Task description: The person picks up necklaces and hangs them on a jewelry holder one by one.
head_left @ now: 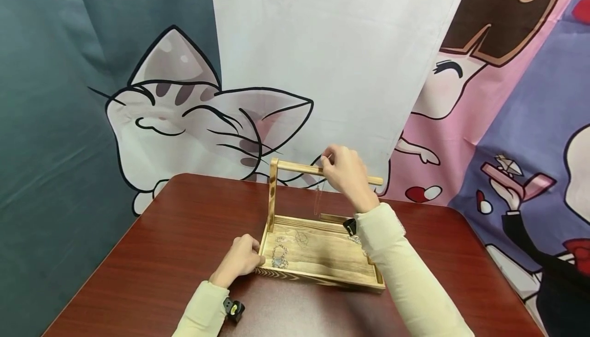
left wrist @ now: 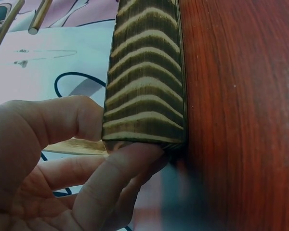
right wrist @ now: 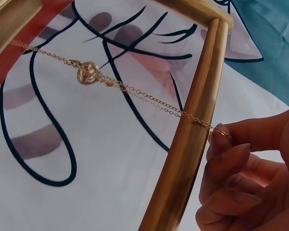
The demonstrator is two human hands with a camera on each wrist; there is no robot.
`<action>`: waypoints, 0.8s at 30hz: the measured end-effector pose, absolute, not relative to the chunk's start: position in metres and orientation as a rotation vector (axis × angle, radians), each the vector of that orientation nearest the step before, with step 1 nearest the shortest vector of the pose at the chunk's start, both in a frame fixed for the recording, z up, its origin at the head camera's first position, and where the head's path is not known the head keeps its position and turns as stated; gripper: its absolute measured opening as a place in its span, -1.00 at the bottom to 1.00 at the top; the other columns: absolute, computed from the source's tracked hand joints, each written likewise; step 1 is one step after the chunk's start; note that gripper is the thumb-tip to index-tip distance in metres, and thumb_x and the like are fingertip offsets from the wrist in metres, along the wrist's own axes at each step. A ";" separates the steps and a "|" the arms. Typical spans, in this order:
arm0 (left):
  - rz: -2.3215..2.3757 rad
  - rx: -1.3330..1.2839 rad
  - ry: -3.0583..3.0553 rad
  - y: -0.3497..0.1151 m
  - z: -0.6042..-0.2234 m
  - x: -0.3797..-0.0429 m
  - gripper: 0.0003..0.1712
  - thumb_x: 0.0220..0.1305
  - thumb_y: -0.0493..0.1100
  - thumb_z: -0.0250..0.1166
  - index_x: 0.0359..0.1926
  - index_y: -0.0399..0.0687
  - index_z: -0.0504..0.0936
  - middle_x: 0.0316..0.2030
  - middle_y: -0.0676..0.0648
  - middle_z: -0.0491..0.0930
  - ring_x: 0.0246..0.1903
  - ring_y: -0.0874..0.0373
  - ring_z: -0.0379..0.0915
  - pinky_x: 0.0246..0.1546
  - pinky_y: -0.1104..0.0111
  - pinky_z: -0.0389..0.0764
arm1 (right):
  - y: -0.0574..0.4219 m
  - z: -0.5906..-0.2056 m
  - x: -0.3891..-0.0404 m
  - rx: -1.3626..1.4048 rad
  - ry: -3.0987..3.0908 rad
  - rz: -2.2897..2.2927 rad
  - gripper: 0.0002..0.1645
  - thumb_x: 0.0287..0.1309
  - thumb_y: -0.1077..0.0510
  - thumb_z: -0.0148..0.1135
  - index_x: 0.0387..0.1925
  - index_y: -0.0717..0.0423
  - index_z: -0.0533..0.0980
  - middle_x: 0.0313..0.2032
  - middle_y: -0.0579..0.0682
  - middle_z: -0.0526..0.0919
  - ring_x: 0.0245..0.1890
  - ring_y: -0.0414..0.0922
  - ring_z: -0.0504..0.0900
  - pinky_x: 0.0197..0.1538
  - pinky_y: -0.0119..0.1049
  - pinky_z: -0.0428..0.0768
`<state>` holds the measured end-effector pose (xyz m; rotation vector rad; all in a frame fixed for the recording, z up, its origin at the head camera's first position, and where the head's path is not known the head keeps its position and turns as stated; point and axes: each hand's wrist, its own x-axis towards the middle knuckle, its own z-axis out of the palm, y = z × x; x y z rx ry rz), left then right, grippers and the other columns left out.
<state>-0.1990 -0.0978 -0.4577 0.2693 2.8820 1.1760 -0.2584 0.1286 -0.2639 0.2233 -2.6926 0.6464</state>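
Observation:
A wooden jewelry stand (head_left: 320, 277) has a shallow tray, an upright post and a round crossbar (head_left: 299, 168). Up at the crossbar, my right hand (head_left: 344, 170) pinches the chain of a thin gold necklace (right wrist: 139, 93) between thumb and index finger. The chain lies across the bar, with a round pendant (right wrist: 88, 73) on the hanging part. My left hand (head_left: 240, 259) grips the front left corner of the tray, its fingers around the tray's dark-grained end (left wrist: 144, 91) in the left wrist view.
Inside the tray, a silvery chain piece (head_left: 279, 257) lies at the front left and a thin loop (head_left: 301, 238) behind it. More jewelry at the right is partly hidden by my right sleeve (head_left: 382, 229). The stand rests on a reddish-brown table (head_left: 193, 224), before a printed cloth backdrop (head_left: 322, 45).

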 end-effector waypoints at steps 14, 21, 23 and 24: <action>1.201 0.265 2.830 -0.099 -0.459 -0.198 -0.70 -0.20 -0.34 0.22 -0.82 -0.04 0.30 -0.90 0.13 0.28 -0.84 0.27 0.23 -0.77 0.44 0.19 | 0.097 -0.265 -0.257 0.288 -2.695 0.666 -0.83 0.16 0.06 0.00 -0.40 -0.06 0.53 -0.55 -0.16 0.54 -0.58 -0.14 0.46 -0.57 -0.24 0.38; 1.193 0.292 2.856 -0.098 -0.461 -0.199 -0.72 -0.23 -0.34 0.21 -0.83 -0.03 0.30 -0.90 0.16 0.25 -0.84 0.29 0.20 -0.77 0.44 0.19 | 0.082 -0.264 -0.258 0.317 -2.705 0.680 -0.82 0.16 0.08 -0.02 -0.39 -0.06 0.53 -0.54 -0.17 0.54 -0.61 -0.17 0.47 -0.55 -0.24 0.40; 1.183 0.301 2.866 -0.097 -0.461 -0.200 -0.73 -0.25 -0.34 0.22 -0.83 -0.03 0.31 -0.89 0.17 0.23 -0.83 0.29 0.19 -0.76 0.44 0.20 | 0.079 -0.264 -0.258 0.324 -2.707 0.682 -0.81 0.16 0.08 -0.04 -0.40 -0.07 0.52 -0.55 -0.17 0.54 -0.61 -0.17 0.47 -0.53 -0.22 0.41; 1.182 0.308 2.874 -0.097 -0.462 -0.201 -0.74 -0.26 -0.34 0.22 -0.83 -0.03 0.33 -0.89 0.18 0.23 -0.83 0.29 0.19 -0.76 0.43 0.21 | 0.078 -0.265 -0.259 0.327 -2.703 0.683 -0.81 0.15 0.08 -0.04 -0.41 -0.07 0.52 -0.56 -0.17 0.54 -0.61 -0.17 0.48 -0.52 -0.21 0.42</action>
